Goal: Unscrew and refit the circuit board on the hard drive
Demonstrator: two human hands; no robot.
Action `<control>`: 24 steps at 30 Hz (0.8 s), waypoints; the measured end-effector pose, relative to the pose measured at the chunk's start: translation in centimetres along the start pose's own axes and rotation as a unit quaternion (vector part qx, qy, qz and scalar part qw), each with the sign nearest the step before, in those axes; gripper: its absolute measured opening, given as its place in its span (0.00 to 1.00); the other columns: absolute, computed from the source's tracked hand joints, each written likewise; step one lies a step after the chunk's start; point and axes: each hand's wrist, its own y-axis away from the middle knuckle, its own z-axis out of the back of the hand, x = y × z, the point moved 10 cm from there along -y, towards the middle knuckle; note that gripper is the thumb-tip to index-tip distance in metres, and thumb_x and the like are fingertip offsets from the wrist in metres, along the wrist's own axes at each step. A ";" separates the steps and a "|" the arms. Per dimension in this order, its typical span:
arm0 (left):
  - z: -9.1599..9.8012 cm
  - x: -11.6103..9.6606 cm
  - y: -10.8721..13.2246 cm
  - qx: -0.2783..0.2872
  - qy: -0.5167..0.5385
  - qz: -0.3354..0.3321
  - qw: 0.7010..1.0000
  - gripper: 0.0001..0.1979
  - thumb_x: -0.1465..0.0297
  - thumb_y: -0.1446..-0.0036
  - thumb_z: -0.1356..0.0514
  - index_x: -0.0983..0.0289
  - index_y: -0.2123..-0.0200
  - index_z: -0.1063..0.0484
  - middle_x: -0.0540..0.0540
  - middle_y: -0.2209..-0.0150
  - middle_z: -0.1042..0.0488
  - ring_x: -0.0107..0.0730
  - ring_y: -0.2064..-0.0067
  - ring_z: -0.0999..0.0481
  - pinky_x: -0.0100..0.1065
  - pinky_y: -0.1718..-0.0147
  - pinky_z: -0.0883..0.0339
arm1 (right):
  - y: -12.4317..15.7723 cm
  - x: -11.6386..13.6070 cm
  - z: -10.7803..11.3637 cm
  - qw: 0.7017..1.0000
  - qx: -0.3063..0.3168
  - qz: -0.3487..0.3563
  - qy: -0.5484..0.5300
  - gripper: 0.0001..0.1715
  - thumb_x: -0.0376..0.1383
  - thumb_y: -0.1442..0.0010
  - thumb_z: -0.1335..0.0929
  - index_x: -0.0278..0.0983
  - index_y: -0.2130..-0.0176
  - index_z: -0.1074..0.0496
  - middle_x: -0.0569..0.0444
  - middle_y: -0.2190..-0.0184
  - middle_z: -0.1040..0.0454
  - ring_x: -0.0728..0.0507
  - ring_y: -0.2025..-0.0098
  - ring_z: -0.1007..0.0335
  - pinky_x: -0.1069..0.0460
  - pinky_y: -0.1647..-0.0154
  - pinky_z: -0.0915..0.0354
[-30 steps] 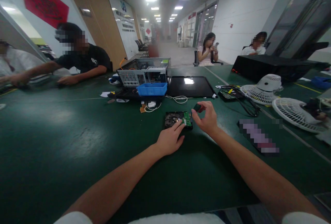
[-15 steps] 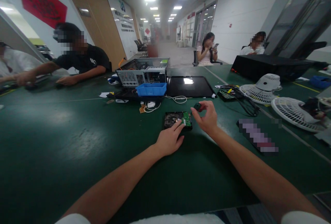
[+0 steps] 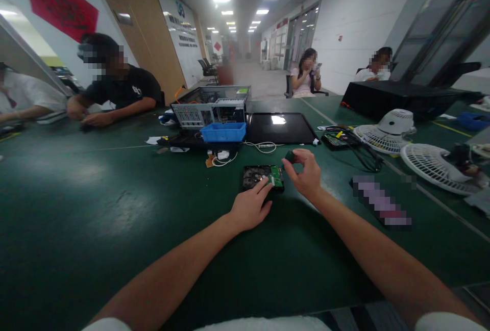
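A hard drive [image 3: 254, 176] lies flat on the green table in front of me, its dark casing on the left and a green circuit board showing on the right. My left hand [image 3: 250, 206] rests on its near edge, fingers stretched out over the board and partly covering it. Just right of the drive, my right hand [image 3: 306, 173] is raised a little, thumb and index finger pinching a small dark green rounded piece [image 3: 290, 156]. Its exact kind is too small to make out.
Beyond the drive stand a blue tray [image 3: 224, 132], an opened computer case [image 3: 191, 114] and a black flat panel [image 3: 281, 129]. To the right lie black cables [image 3: 367, 160], white fan parts [image 3: 386, 132] and a blurred flat object [image 3: 381, 201]. A co-worker [image 3: 130, 86] sits at left.
My left hand and the hard drive stay put. The small dark piece in my right fingers has turned or tilted slightly. The co-worker at left has drawn an arm back in.
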 end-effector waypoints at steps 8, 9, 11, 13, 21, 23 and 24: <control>-0.1 0.0 -0.1 -0.002 0.000 0.001 1.000 0.29 0.62 0.33 0.45 0.57 0.31 0.44 0.56 0.28 0.46 0.45 0.42 0.26 0.42 0.51 0.25 | -0.2 0.7 -0.1 1.000 0.019 0.018 0.002 0.24 0.37 0.37 0.29 0.42 0.44 0.37 0.45 0.46 0.28 0.44 0.63 0.25 0.46 0.66 0.24; -0.1 0.0 -0.1 -0.002 0.001 -0.001 1.000 0.29 0.61 0.33 0.45 0.57 0.31 0.44 0.56 0.28 0.46 0.45 0.42 0.26 0.42 0.51 0.25 | -0.1 0.6 -0.2 1.000 0.017 0.012 0.011 0.25 0.38 0.38 0.29 0.43 0.44 0.37 0.45 0.46 0.28 0.45 0.65 0.25 0.46 0.66 0.24; 0.0 0.0 -0.1 -0.004 0.003 -0.002 1.000 0.28 0.61 0.33 0.46 0.58 0.32 0.44 0.56 0.28 0.46 0.45 0.42 0.26 0.42 0.51 0.25 | -0.1 0.4 0.0 0.999 0.009 0.001 0.035 0.25 0.39 0.38 0.29 0.42 0.44 0.37 0.47 0.50 0.27 0.46 0.69 0.27 0.47 0.67 0.26; 0.0 0.0 -0.1 -0.005 0.004 -0.002 1.000 0.28 0.62 0.33 0.46 0.58 0.32 0.43 0.55 0.28 0.46 0.45 0.42 0.26 0.42 0.51 0.25 | 0.0 0.2 0.1 0.999 0.001 -0.001 0.050 0.24 0.40 0.39 0.28 0.42 0.46 0.36 0.49 0.54 0.27 0.47 0.71 0.29 0.47 0.67 0.26; 0.0 0.0 0.0 -0.001 0.004 -0.005 1.000 0.28 0.61 0.33 0.47 0.58 0.31 0.44 0.56 0.28 0.46 0.44 0.43 0.25 0.42 0.51 0.25 | 0.0 0.2 -0.3 0.999 0.034 0.009 0.003 0.25 0.37 0.38 0.29 0.42 0.44 0.37 0.47 0.51 0.30 0.43 0.62 0.26 0.45 0.61 0.24; 0.0 0.0 0.0 -0.002 0.003 -0.006 1.000 0.28 0.61 0.33 0.46 0.58 0.31 0.44 0.57 0.28 0.46 0.44 0.43 0.25 0.42 0.51 0.25 | 0.1 0.1 -0.5 0.999 0.044 0.003 0.001 0.25 0.37 0.37 0.30 0.42 0.43 0.39 0.48 0.52 0.28 0.42 0.60 0.25 0.44 0.59 0.25; 0.0 0.0 0.0 -0.003 0.003 -0.005 1.000 0.28 0.61 0.33 0.46 0.58 0.31 0.44 0.57 0.28 0.46 0.44 0.43 0.25 0.42 0.52 0.25 | 0.2 0.0 -0.5 0.999 0.044 0.000 0.008 0.25 0.36 0.37 0.31 0.42 0.43 0.39 0.48 0.53 0.28 0.42 0.61 0.25 0.44 0.58 0.25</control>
